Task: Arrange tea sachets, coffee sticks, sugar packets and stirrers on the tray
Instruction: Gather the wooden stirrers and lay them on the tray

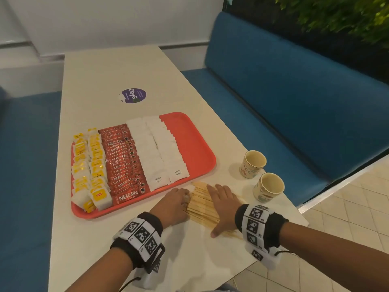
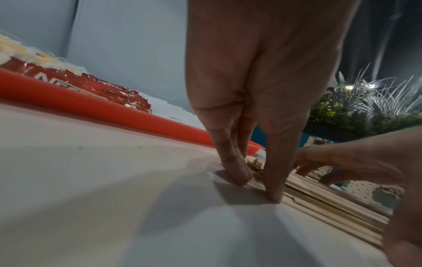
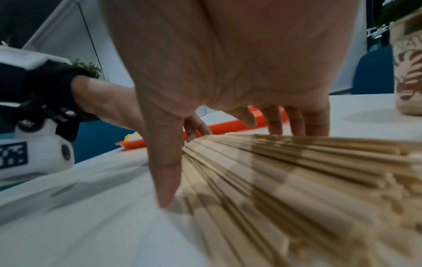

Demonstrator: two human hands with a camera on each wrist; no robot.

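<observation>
The wooden stirrers (image 1: 202,204) lie fanned on the table (image 1: 117,66), just near of the red tray (image 1: 195,140). The right hand (image 1: 223,204) lies flat on them; the left hand (image 1: 176,204) holds its straight fingers against their left edge. Light, stiff and slippery, they probably need squeezing together from both sides. Only the right wrist view shows their layered spread.

Wooden stirrers (image 1: 203,206) lie bunched on the table beside the filled red tray (image 1: 195,144).
</observation>
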